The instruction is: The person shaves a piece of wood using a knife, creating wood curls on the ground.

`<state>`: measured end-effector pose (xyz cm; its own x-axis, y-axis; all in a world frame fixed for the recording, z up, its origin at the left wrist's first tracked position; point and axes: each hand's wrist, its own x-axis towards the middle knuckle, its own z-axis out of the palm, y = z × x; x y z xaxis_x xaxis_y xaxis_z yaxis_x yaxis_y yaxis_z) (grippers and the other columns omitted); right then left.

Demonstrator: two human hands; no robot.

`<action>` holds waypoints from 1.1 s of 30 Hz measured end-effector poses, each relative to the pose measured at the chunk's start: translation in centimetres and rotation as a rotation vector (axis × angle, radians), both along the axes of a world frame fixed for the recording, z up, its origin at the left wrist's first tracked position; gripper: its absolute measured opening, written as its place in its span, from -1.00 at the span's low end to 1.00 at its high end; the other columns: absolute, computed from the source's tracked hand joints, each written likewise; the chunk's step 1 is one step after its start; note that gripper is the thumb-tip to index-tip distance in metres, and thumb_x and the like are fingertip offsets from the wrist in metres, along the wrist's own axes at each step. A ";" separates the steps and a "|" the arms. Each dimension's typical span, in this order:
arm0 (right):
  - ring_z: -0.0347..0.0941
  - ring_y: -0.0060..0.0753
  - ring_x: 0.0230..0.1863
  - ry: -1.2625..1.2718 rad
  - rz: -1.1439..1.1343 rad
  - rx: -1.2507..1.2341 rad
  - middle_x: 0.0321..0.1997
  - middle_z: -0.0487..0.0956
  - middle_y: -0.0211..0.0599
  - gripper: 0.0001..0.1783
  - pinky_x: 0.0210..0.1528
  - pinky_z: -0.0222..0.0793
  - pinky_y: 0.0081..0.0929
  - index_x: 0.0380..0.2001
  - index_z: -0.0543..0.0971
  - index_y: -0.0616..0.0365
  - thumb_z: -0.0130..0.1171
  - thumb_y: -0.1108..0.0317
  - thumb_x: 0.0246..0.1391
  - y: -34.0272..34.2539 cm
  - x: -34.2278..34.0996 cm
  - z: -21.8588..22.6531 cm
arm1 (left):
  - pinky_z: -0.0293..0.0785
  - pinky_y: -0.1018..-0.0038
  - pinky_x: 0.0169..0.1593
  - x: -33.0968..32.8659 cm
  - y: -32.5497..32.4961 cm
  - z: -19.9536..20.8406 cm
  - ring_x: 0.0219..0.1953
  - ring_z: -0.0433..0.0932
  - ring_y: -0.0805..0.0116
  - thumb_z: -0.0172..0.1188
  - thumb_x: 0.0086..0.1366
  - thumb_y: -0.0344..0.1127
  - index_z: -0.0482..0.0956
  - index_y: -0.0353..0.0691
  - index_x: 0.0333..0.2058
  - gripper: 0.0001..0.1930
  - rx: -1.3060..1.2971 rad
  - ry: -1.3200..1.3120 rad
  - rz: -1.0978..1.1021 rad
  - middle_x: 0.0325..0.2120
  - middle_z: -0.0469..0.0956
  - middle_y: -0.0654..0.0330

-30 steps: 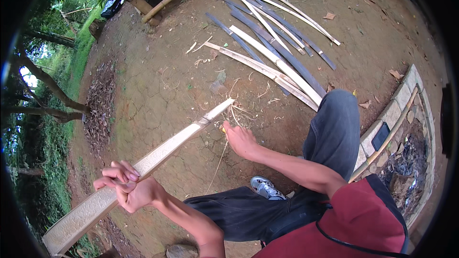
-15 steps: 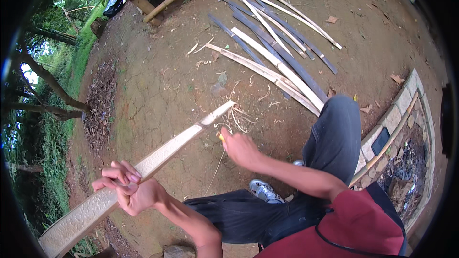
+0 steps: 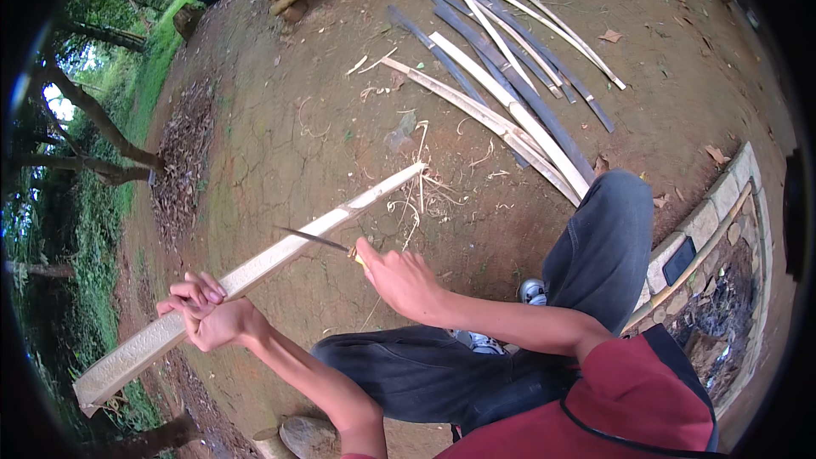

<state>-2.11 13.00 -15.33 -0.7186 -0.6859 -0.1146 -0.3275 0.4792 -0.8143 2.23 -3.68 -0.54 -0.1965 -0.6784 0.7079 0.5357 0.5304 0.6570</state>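
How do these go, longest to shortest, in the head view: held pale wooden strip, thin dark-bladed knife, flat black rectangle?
1. Held pale wooden strip
2. Thin dark-bladed knife
3. Flat black rectangle

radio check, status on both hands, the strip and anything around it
Left hand gripping pale strip. Right hand holding knife, crossing over strip in view, contact unclear. Curled shavings on ground around strip's far end.

Diffuse outdoor daylight, moderately bright; shadows on the brown packed-earth ground [image 3: 255,161] are soft. White sky patches [image 3: 59,106] burn out among dark-trunked green trees [image 3: 99,116]. A black vignette rings the fisheye view; the pale stone-block border [image 3: 704,225] bows at right.
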 end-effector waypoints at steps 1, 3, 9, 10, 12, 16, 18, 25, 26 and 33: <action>0.56 0.08 -0.50 -0.019 -0.019 0.023 -0.59 0.54 0.05 -0.83 -0.48 0.49 -0.09 -0.20 0.26 0.24 -0.09 0.50 0.12 0.1 -0.1 -0.4 | 0.06 0.65 -0.65 -0.3 0.5 0.3 -0.68 0.08 0.55 -0.25 0.24 -0.52 0.11 -0.15 -0.41 -0.91 0.018 0.004 -0.008 -0.71 0.07 0.33; 0.56 0.01 -0.54 0.077 -0.099 0.136 -0.62 0.54 0.00 -0.82 -0.55 0.48 -0.15 -0.19 0.27 0.22 -0.09 0.49 0.13 0.3 -1.7 -5.4 | 0.06 0.65 -0.65 -0.6 1.2 0.3 -0.69 0.07 0.54 -0.24 0.28 -0.48 0.12 -0.15 -0.42 -0.91 0.017 0.010 -0.010 -0.71 0.07 0.33; 0.53 0.13 -0.54 -0.084 0.003 0.054 -0.65 0.51 0.03 -0.78 -0.47 0.45 0.00 -0.17 0.28 0.22 -0.02 0.41 0.14 0.2 -1.6 -1.2 | 0.05 0.65 -0.66 -0.3 -0.7 -0.2 -0.69 0.07 0.53 -0.25 0.31 -0.44 0.13 -0.13 -0.44 -0.88 -0.024 0.020 0.042 -0.69 0.08 0.32; 0.54 0.08 -0.55 -0.052 0.022 0.040 -0.66 0.51 0.00 -0.80 -0.48 0.46 -0.04 -0.18 0.29 0.22 -0.03 0.42 0.14 0.5 -1.4 0.0 | 0.05 0.66 -0.66 -0.6 0.1 0.1 -0.69 0.07 0.53 -0.26 0.29 -0.45 0.13 -0.14 -0.44 -0.90 -0.023 0.020 0.023 -0.68 0.08 0.31; 0.54 -0.03 -0.56 0.001 0.063 0.013 -0.66 0.51 -0.05 -0.84 -0.51 0.49 -0.13 -0.20 0.30 0.22 -0.05 0.46 0.14 0.8 -0.5 1.6 | 0.07 0.67 -0.66 -0.6 2.0 0.5 -0.69 0.08 0.54 -0.29 0.26 -0.49 0.12 -0.15 -0.42 -0.91 -0.018 0.010 -0.015 -0.68 0.09 0.30; 0.55 0.04 -0.45 -0.038 -0.140 0.179 -0.55 0.54 0.06 -0.82 -0.47 0.45 -0.06 -0.19 0.30 0.26 -0.06 0.44 0.14 1.6 -5.3 -9.4 | 0.05 0.67 -0.66 -1.6 3.5 0.5 -0.68 0.10 0.54 -0.29 0.26 -0.48 0.12 -0.16 -0.40 -0.94 -0.028 0.049 -0.086 -0.68 0.09 0.30; 0.54 0.12 -0.45 -0.006 -0.150 0.081 -0.55 0.53 0.10 -0.80 -0.46 0.43 0.00 -0.20 0.30 0.27 -0.05 0.40 0.14 1.0 -3.7 -8.1 | 0.07 0.67 -0.65 -1.6 4.0 0.7 -0.68 0.10 0.54 -0.29 0.26 -0.48 0.13 -0.17 -0.37 -0.95 -0.019 0.032 -0.013 -0.68 0.07 0.32; 0.52 0.12 -0.57 0.035 -0.092 0.005 -0.64 0.52 0.02 -0.79 -0.52 0.44 -0.01 -0.17 0.25 0.24 -0.06 0.38 0.18 0.7 -2.0 -6.9 | 0.03 0.70 -0.68 -1.9 3.5 0.7 -0.71 0.06 0.56 -0.24 0.05 -0.60 0.10 -0.16 -0.37 -0.81 0.015 0.073 -0.087 -0.67 0.08 0.31; 0.53 0.07 -0.58 0.052 -0.110 0.023 -0.63 0.53 0.01 -0.80 -0.54 0.46 -0.03 -0.17 0.27 0.25 -0.07 0.40 0.18 0.5 -2.5 -8.2 | 0.04 0.69 -0.68 -1.7 2.9 0.8 -0.71 0.06 0.56 -0.24 0.14 -0.55 0.12 -0.16 -0.38 -0.88 0.028 0.052 -0.041 -0.68 0.08 0.32; 0.53 0.03 -0.58 0.060 -0.055 -0.056 -0.66 0.51 0.02 -0.81 -0.60 0.45 -0.09 -0.19 0.27 0.29 -0.08 0.41 0.18 0.0 -2.1 -4.0 | 0.02 0.65 -0.69 0.2 -1.1 0.2 -0.71 0.06 0.55 -0.29 0.32 -0.45 0.09 -0.10 -0.44 -0.87 0.056 0.023 0.095 -0.71 0.08 0.34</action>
<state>-4.17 13.02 -19.31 -0.7600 -0.6491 -0.0333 -0.3506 0.4525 -0.8199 2.45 -4.74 -0.34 -0.1135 -0.7315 0.6723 0.5004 0.5425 0.6748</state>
